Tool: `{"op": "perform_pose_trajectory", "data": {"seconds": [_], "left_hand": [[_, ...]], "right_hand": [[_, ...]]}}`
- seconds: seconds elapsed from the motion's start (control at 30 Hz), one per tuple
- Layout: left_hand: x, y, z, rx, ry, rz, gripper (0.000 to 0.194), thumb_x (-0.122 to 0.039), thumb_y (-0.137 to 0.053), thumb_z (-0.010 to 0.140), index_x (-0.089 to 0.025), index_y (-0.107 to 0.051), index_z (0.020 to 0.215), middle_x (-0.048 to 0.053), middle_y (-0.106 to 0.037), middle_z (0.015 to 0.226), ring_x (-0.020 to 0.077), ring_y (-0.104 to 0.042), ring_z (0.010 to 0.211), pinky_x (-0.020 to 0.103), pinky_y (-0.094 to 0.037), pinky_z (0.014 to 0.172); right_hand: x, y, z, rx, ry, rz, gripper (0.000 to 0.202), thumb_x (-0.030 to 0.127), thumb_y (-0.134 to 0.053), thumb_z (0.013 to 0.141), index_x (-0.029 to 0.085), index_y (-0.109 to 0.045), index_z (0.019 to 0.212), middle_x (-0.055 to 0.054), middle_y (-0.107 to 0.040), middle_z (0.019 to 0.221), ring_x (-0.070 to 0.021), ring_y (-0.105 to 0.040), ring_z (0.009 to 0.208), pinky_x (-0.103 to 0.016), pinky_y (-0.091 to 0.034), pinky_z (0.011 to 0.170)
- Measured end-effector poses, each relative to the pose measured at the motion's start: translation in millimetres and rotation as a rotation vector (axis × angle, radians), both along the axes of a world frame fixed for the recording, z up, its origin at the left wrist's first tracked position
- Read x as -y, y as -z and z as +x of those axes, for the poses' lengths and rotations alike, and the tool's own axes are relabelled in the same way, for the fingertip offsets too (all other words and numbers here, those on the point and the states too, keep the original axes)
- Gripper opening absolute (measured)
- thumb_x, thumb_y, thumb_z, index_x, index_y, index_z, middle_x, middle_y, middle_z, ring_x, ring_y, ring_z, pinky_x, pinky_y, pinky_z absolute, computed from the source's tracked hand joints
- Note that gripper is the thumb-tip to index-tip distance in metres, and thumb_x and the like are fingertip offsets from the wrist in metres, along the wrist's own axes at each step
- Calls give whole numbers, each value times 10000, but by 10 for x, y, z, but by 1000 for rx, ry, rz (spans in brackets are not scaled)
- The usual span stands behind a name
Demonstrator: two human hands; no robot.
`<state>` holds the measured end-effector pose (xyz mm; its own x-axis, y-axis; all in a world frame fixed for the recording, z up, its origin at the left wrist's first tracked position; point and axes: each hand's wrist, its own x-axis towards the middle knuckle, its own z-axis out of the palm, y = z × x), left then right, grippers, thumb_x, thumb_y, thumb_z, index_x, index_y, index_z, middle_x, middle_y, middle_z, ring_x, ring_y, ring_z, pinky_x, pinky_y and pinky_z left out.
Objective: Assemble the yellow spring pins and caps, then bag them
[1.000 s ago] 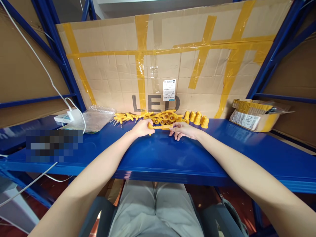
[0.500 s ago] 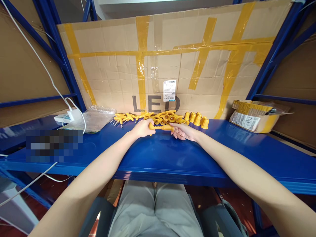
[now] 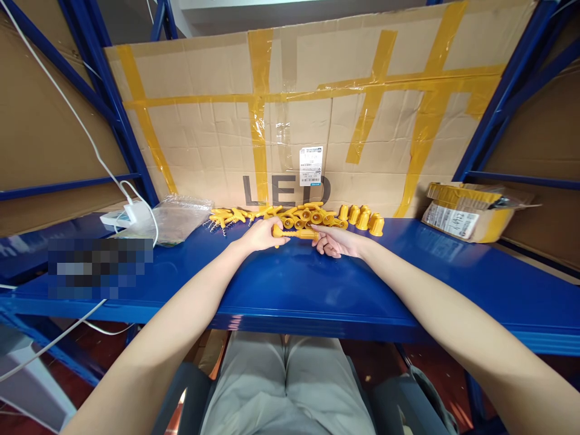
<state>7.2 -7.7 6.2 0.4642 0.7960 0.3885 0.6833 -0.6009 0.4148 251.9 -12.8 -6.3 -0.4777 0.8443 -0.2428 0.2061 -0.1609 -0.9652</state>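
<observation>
Both hands hold a yellow plastic corkscrew (image 3: 296,234) level, just above the blue shelf. My left hand (image 3: 263,235) is closed round its handle end, with fingers and thumb gripping it. My right hand (image 3: 335,241) pinches the opposite end between thumb and fingers; the other fingers are curled. Behind the hands lies a pile of yellow tubular bodies (image 3: 315,217), their round openings toward me. To the left are yellow handles with metal spirals (image 3: 224,219). Several yellow bell-shaped caps (image 3: 362,219) stand at the right. No spiral shows on the held piece.
A taped cardboard sheet (image 3: 203,139) rises behind the blue shelf (image 3: 290,290). An open small carton (image 3: 466,214) sits at the right. At left are a clear plastic bag (image 3: 179,220), a white plug (image 3: 136,211) with cables, and a blurred dark object (image 3: 99,266).
Hardly anything differs. Both hands keep their hold on the corkscrew in nearly the same place; the fingers have shifted slightly.
</observation>
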Motion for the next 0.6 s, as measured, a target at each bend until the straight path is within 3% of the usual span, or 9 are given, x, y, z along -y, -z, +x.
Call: {"op": "perform_pose_trajectory", "data": {"seconds": [0.23,0.43,0.6], "left_hand": [[-30,21,-17,25,2,19,300,-432,-659,669,-225,-475,783,-23,-619,561,210,-606,583,287,-400,569],[-33,24,-28,24,12,-12,304,-439,-652,684,-224,-471,799,-21,-621,545,201,-589,565,283,-388,571],[-28,18,-24,-17,-5,3,308,-439,-655,681,-224,-473,805,-24,-631,548,205,-596,590,285,-396,590]], "right_hand": [[68,-58,-26,32,35,-23,485,635,-517,821,156,-585,794,-44,-623,576,-92,-500,350,-188,-395,291],[112,-52,-13,-11,52,72,218,346,-630,851,161,-518,877,-59,-688,762,-126,-638,531,-199,-517,386],[111,-21,-22,-7,81,133,207,291,-672,825,146,-539,886,-65,-696,803,-118,-652,553,-204,-553,426]]}}
